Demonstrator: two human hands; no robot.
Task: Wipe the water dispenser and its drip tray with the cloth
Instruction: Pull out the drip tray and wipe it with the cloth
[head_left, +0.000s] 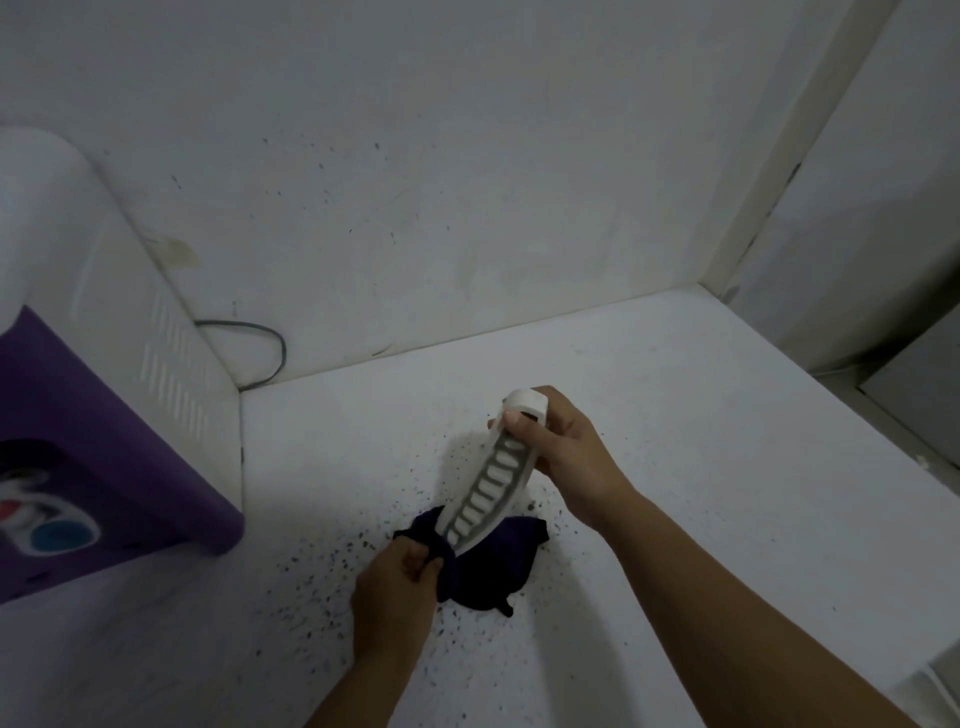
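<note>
Right grip: my right hand (563, 457) clamps thumb and fingers round the upper end of the drip tray (493, 480), holding it off the surface.
Left grip: my left hand (400, 587) has its fingers curled tight on a bunch of the dark purple cloth (488, 566), right at the tray's lower end.
Tray axis: its long axis runs diagonally, upper end toward the wall (467, 156), lower end down toward me and to the left; the slotted grille faces up and left.
Cloth: it lies bunched on the white speckled surface (701, 415), under the tray's lower tip.
Dispenser: the purple-and-white water dispenser (104, 415) stands at far left, well apart from the tray, a grey cable (270, 343) behind it.
Writing: I can read no brand or label anywhere.
</note>
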